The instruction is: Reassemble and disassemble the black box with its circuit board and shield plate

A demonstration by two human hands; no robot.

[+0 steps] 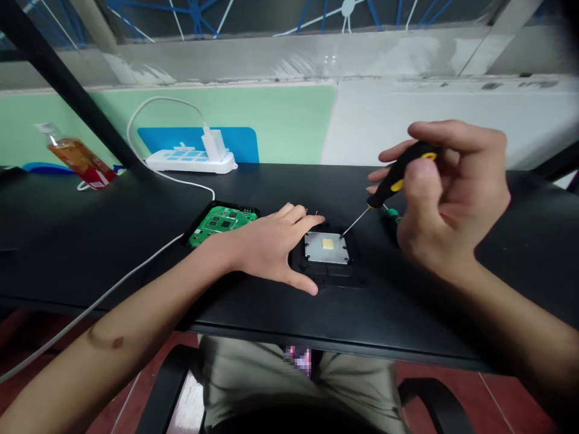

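In my right hand [452, 187] is a screwdriver [389, 181] with a black and yellow handle. Its thin shaft slants down to the left, and the tip meets the upper right corner of a silver metal plate [316, 248]. A small pale yellow square pad [328, 244] sits on that plate, which lies in a black plastic housing [335, 274]. My left hand [280, 241] rests with spread fingers on the housing's left side, thumb and fingers apart. Left of it, partly behind my wrist, lies a green circuit board [219, 223] in a black frame.
A green-ended tool [392, 214] lies behind my right hand, mostly hidden. At the back stands a white power strip [190, 161] with a plugged-in charger [213, 144] and a white cable [131, 129]. A drink bottle [81, 158] leans at the far left of the black table [271, 313].
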